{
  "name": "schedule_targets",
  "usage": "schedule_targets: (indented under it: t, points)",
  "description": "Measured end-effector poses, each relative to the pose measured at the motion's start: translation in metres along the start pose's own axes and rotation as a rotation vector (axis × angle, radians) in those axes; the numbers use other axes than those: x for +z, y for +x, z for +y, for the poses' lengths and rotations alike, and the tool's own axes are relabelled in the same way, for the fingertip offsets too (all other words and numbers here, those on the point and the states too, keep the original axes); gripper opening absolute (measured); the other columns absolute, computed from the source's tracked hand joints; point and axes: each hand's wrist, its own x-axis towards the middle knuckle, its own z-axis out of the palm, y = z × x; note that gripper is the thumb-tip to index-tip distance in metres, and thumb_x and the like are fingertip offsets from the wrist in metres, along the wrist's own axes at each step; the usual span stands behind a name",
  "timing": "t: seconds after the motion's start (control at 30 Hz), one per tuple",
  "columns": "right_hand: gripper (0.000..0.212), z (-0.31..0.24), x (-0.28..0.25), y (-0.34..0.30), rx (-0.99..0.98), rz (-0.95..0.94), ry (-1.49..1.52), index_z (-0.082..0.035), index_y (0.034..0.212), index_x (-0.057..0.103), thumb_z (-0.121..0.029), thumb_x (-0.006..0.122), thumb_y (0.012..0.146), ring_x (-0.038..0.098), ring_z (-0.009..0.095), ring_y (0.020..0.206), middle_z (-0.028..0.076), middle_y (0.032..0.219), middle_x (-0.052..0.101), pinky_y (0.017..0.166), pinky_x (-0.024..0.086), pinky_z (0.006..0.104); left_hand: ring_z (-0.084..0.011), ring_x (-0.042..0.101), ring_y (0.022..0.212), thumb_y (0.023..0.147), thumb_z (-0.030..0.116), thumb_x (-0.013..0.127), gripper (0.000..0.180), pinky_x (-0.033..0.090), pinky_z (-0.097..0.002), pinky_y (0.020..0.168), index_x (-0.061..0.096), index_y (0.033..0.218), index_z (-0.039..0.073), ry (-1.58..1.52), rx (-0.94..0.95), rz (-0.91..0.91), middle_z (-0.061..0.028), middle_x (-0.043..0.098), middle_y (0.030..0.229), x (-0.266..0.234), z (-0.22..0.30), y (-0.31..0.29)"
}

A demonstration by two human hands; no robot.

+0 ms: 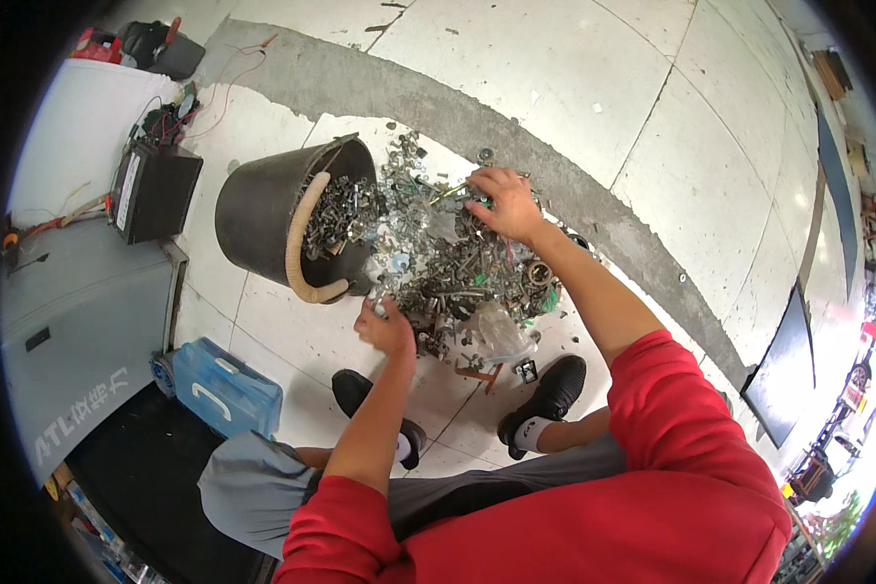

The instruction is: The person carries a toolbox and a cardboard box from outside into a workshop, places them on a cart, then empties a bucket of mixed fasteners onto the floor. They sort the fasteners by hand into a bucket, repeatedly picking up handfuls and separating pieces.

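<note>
The right grip is resting spread over a heap of jagged, glinting metal hardware; the left grip is resting curled at the heap's near edge, and I cannot tell if it is pinching anything. Ahead and left of this grip, a smooth dark bucket is lying tipped, probably letting loose pieces spill out.

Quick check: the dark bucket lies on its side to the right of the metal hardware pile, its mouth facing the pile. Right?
Not quite: the head view shows the dark bucket to the left of the metal hardware pile. It does lie on its side, mouth facing the pile.
</note>
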Motion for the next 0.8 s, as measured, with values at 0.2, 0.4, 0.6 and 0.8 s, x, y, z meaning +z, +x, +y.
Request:
schedule_targets:
  t: [0.2, 0.4, 0.6, 0.8]
  points:
    - [0.04, -0.015, -0.009, -0.047, 0.052, 0.077, 0.059, -0.013, 0.121, 0.068, -0.033, 0.071, 0.087, 0.058, 0.034, 0.113, 0.009, 0.125, 0.064, 0.095, 0.051, 0.0452, -0.0365, 0.05, 0.122, 0.099, 0.038, 0.062, 0.056, 0.044, -0.0473, 0.103, 0.052, 0.145, 0.007, -0.416, -0.136, -0.146, -0.0206, 0.047, 0.135, 0.04, 0.08, -0.041]
    - [0.038, -0.057, 0.027, -0.081, 0.342, 0.27, 0.232, -0.011, 0.12, 0.069, -0.028, 0.073, 0.087, 0.061, 0.037, 0.109, 0.014, 0.118, 0.067, 0.096, 0.051, 0.0444, -0.0317, 0.053, 0.122, 0.103, 0.036, 0.059, 0.051, 0.045, -0.0431, 0.102, 0.053, 0.143, 0.006, -0.761, -0.042, -0.334, -0.0168, 0.051, 0.132, 0.05, 0.119, -0.059]
    - [0.023, -0.1, 0.028, -0.109, 0.848, 0.31, 1.068, -0.005, 0.11, 0.075, -0.02, 0.072, 0.092, 0.063, 0.014, 0.086, 0.006, 0.099, 0.073, 0.08, 0.052, 0.0294, -0.0238, 0.059, 0.109, 0.106, 0.023, 0.055, 0.027, 0.052, -0.0382, 0.085, 0.059, 0.127, 0.006, -0.851, -0.163, -0.534, -0.0104, 0.059, 0.12, 0.029, 0.124, -0.095]
    - [0.017, -0.126, 0.019, -0.082, 0.817, 0.449, 1.626, 0.0, 0.105, 0.074, -0.009, 0.072, 0.09, 0.064, 0.015, 0.092, 0.005, 0.101, 0.073, 0.084, 0.052, 0.031, -0.0259, 0.057, 0.112, 0.103, 0.026, 0.061, 0.026, 0.05, -0.0396, 0.091, 0.066, 0.118, 0.005, -0.612, 0.161, -0.219, -0.01, 0.05, 0.126, -0.001, 0.143, -0.087]
